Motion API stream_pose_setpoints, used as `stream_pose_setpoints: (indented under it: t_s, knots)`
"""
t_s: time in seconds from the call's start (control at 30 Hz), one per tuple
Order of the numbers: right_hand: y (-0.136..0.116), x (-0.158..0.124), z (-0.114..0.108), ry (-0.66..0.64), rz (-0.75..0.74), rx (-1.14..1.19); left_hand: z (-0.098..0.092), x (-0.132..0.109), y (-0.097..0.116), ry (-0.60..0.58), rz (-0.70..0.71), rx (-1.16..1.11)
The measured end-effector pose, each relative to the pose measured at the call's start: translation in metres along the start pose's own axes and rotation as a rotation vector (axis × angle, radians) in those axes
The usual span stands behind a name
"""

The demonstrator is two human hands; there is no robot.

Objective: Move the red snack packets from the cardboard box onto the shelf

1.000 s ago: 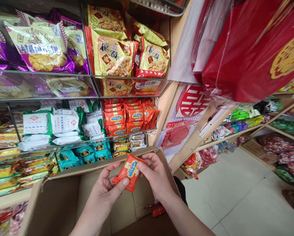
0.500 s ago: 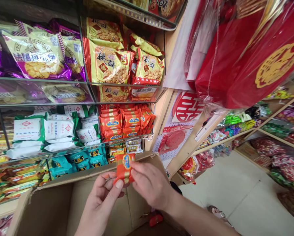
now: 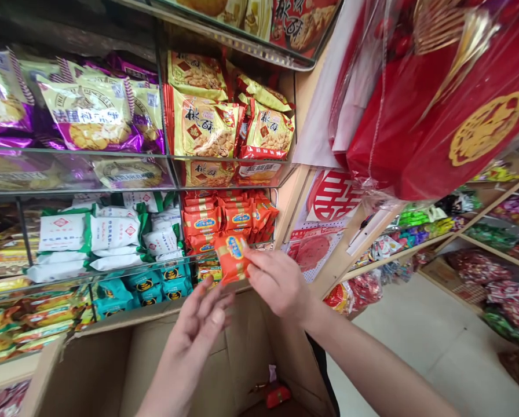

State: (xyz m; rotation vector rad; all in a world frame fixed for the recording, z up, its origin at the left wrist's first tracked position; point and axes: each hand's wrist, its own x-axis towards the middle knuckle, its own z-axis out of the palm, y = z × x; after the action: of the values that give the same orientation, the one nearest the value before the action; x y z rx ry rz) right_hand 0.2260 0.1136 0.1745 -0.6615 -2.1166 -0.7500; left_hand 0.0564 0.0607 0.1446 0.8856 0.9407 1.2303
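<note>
Pinched in the fingers of my right hand [image 3: 279, 284] is a small red-orange snack packet [image 3: 232, 259] with a yellow-edged blue label. It is held in front of the shelf, just below a stack of matching red packets [image 3: 201, 223]. My left hand [image 3: 201, 330] is beside it to the lower left, fingers apart and slightly blurred, holding nothing. Below both hands stands a deep cardboard box [image 3: 155, 353]. At its bottom right lies another red packet [image 3: 278, 395], with a small pale scrap by it.
White-and-green packets [image 3: 114, 231] and teal packets [image 3: 144, 286] fill compartments at left. Yellow peach-crisp bags [image 3: 207, 124] and purple cookie bags [image 3: 90, 110] sit above, behind glass edges. A red wrapped bag [image 3: 416, 127] hangs at upper right. Tiled floor [image 3: 407, 347] shows at right.
My right hand has lifted the red packet up and to the right, toward the matching stack. My left hand has let go of it and its fingers have spread. The view has shifted slightly.
</note>
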Motion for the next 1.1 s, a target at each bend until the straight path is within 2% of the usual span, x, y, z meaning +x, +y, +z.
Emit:
stream_pose_setpoints:
  t_s: [0.1, 0.2, 0.3, 0.37, 0.43, 0.53, 0.63, 0.7, 0.77, 0.9, 1.0, 1.1]
  knots:
    - [-0.024, -0.004, 0.002, -0.074, 0.012, 0.093, 0.01, 0.006, 0.01, 0.028, 0.034, -0.213]
    - [-0.029, -0.006, -0.006, -0.177, 0.111, 0.293, 0.005, 0.007, 0.013, 0.07, -0.017, -0.255]
    - [-0.022, -0.006, -0.02, -0.234, 0.198, 0.438, -0.008, 0.005, 0.017, 0.053, -0.154, -0.128]
    - [-0.019, -0.008, -0.027, -0.345, 0.158, 0.439, -0.013, 0.002, 0.02, 0.017, -0.246, 0.019]
    - [-0.021, -0.011, -0.03, -0.425, 0.074, 0.39, -0.013, -0.002, 0.025, 0.001, -0.28, 0.126]
    - [-0.025, -0.017, -0.029, -0.336, 0.01, 0.294, -0.008, -0.006, 0.032, -0.012, -0.296, 0.118]
    - [-0.014, -0.015, -0.024, -0.191, 0.017, 0.188, -0.004, -0.007, 0.033, -0.11, -0.277, 0.004]
    - [0.004, -0.007, -0.022, -0.133, 0.085, 0.073, -0.007, -0.006, 0.028, -0.137, -0.259, 0.009]
    - [0.027, 0.004, -0.018, -0.109, 0.168, -0.078, -0.014, -0.006, 0.016, -0.111, -0.273, 0.084]
    - [0.063, 0.023, -0.008, -0.178, 0.262, -0.367, -0.033, -0.009, -0.016, -0.115, -0.333, 0.166]
    - [0.069, 0.034, 0.003, -0.304, 0.342, -0.495, -0.045, -0.013, -0.038, -0.141, -0.367, 0.153]
    - [0.064, 0.045, 0.011, -0.395, 0.428, -0.528, -0.052, -0.016, -0.051, -0.175, -0.405, 0.149]
